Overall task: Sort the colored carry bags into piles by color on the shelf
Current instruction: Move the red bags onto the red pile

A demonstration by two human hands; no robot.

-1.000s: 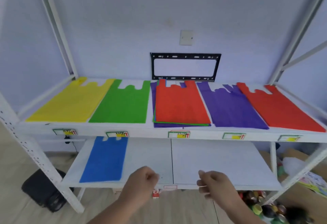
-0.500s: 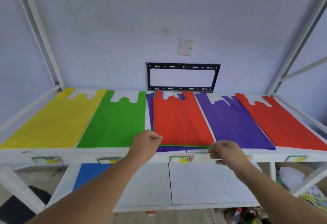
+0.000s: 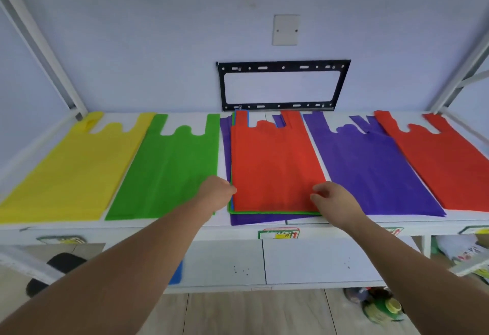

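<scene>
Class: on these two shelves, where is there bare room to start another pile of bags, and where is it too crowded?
The top shelf is crowded: yellow bag, green bag, mixed stack, purple bag and red bag leave only thin white strips between them. The lower shelf is mostly bare right of the blue bag.

two bare forearms enter from the lower edge of the frame. no sleeves, gloves, rings, watches or bands are visible on either. left hand (image 3: 215, 193) and right hand (image 3: 334, 202) are bare. the arms are visible to near the elbow only.
</scene>
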